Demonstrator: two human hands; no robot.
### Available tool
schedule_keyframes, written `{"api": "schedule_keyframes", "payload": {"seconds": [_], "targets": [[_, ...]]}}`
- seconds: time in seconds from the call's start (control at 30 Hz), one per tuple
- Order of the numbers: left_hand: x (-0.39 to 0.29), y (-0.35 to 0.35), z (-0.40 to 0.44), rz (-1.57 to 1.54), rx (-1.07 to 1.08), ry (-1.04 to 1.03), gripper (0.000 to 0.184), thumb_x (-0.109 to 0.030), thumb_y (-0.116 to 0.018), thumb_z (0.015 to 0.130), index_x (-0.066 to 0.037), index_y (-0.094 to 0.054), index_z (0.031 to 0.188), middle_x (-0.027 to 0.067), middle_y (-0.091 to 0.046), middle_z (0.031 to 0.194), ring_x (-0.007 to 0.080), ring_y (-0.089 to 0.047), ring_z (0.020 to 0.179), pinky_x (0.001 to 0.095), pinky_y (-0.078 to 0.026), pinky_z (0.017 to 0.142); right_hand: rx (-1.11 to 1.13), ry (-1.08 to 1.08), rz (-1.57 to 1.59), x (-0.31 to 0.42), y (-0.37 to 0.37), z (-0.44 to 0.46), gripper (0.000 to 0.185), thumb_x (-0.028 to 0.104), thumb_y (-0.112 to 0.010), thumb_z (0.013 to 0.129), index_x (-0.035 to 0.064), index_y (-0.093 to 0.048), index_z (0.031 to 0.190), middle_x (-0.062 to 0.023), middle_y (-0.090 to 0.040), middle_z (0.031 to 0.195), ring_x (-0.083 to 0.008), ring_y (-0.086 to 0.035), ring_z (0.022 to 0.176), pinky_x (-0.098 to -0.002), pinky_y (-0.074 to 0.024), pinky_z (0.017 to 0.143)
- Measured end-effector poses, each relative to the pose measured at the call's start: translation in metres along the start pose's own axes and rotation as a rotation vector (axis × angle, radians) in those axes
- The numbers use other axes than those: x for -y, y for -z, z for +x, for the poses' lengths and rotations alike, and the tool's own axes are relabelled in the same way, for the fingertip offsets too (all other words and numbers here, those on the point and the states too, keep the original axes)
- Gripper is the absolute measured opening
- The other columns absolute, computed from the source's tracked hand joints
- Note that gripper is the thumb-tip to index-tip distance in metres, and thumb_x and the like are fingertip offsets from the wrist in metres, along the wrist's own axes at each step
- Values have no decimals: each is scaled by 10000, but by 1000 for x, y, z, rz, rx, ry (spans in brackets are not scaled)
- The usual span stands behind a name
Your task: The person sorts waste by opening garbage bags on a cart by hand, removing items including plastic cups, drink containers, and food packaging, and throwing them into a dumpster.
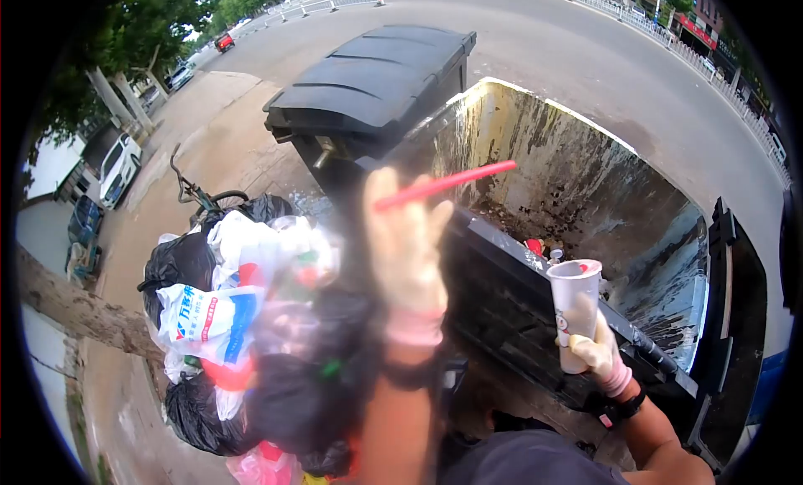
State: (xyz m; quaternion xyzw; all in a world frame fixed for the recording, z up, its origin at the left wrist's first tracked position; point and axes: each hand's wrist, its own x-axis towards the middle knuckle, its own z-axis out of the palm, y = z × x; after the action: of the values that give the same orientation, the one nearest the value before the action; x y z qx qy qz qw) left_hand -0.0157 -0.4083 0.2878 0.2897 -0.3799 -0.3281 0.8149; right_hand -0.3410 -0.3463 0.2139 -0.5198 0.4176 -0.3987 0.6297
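My left hand [408, 242], in a pale glove and blurred by motion, is raised in the middle of the view. It pinches a thick red straw [456, 180] that points to the right. My right hand [600, 355], also gloved, is wrapped around a tall whitish plastic cup [574, 305]. The cup stands nearly upright, its top uncovered, with something red inside near the rim. Behind both hands is the open dirty bin [661, 192], its inner walls streaked and stained. Some litter lies at its bottom, partly hidden by the near wall.
A heap of bagged rubbish, with a white printed bag [209, 318] and a black bag [201, 414], lies at left. Beyond stands a dark bin with a closed lid [372, 71]. A bicycle [205, 192] is behind the heap; the road [569, 41] runs past the bins.
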Motion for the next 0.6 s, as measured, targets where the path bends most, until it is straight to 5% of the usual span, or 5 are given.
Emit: {"api": "schedule_keyframes", "payload": {"seconds": [0.13,0.3,0.4,0.47,0.6], "targets": [[64,-39,-12,529,208,111,754,-232,-680,1087,13,-299,1690,273,-428,1686,416,-502,1522,480,-469,1202,-275,243,-341,57,87,21,792,207,-719,957,1,-401,1652,-65,-626,1353,-164,-623,1138,-336,-529,982],[107,1,-102,636,165,261,675,-185,-725,1038,68,-435,1592,308,-443,1659,419,-476,1539,461,-401,1275,-632,57,-822,38,247,43,726,259,-733,1028,31,-445,1654,-106,-719,1339,-213,-664,1163,-337,-538,991],[104,32,-135,621,26,435,686,-227,-730,1043,32,-440,1609,246,-458,1678,375,-531,1495,459,-453,1222,-129,-393,-1195,7,281,21,682,236,-849,920,-26,-610,1502,-103,-783,1251,-230,-716,1077,-314,-558,966],[93,49,-140,678,-39,460,679,-242,-730,1045,12,-453,1610,217,-481,1669,368,-557,1468,452,-476,1191,85,-563,-1117,-21,361,26,553,203,-873,884,-46,-730,1357,-86,-810,1130,-201,-735,975,-294,-578,872],[83,75,-144,739,-168,356,660,-258,-729,1044,6,-483,1597,203,-553,1617,345,-597,1429,443,-497,1156,-340,-311,-656,41,340,59,334,254,-739,1009,0,-732,1225,-88,-765,999,-186,-737,852,-320,-576,720]]}}
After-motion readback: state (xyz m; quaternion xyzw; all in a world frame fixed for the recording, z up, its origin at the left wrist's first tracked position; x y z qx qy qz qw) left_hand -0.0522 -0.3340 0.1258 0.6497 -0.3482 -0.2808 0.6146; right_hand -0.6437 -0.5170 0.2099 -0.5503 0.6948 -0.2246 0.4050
